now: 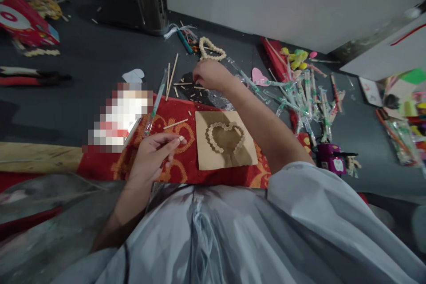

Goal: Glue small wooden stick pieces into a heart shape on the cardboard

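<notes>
My left hand (pixel 155 152) pinches a small pale piece of stick (pixel 181 138) between thumb and fingertips, above the red and orange cloth (pixel 176 171). Farther forward, my right hand (pixel 210 73) has its fingers curled down over short cut stick pieces (pixel 193 95) scattered on the dark table. Whatever those fingers grip is hidden. Between my arms lies a square brown card (pixel 204 159) bearing a heart outline (pixel 214 140) of small pale pieces, with a gap at its lower tip. A finished-looking beaded heart frame (pixel 218 56) rests just beyond my right hand.
Loose thin sticks (pixel 172 77) and a plastic-wrapped one (pixel 156 102) lie left of the card. Several wrapped sticks (pixel 304 97) pile at the right, near a purple container (pixel 329 157). A pink paper heart (pixel 258 77) and a metal post (pixel 151 0) stand farther back.
</notes>
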